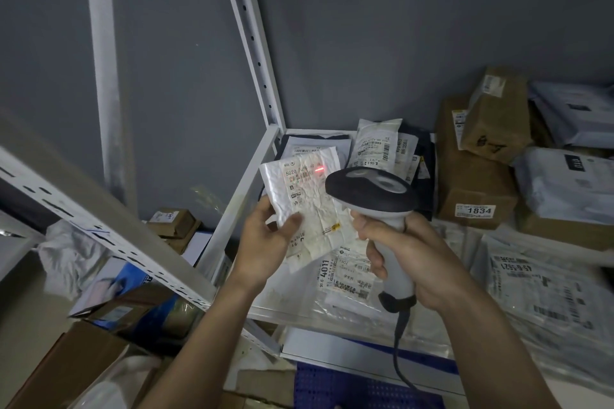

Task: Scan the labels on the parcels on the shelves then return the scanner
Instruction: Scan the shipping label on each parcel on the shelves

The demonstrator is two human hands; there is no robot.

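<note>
My left hand (265, 242) pinches a small white padded parcel with a crumpled label (304, 206) above the white metal shelf (265, 295). My right hand (408, 256) grips the grey-handled, dark-headed barcode scanner (375, 196) just right of that parcel, its red beam (319, 170) lying on the label's top. Brown cardboard boxes (475, 189) sit further right.

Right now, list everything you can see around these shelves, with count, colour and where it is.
white padded parcel: one, white, held up above the shelf, red scan line on its label
scanner: one, grey and dark, corded, aimed at that parcel
shelf: one, white metal frame
brown boxes: several, stacked right, one marked 1834
poly bags: several, clear or grey, on the shelf
lower boxes: several, brown, below left
hands: left hand pinches the parcel; right hand grips the scanner
</note>
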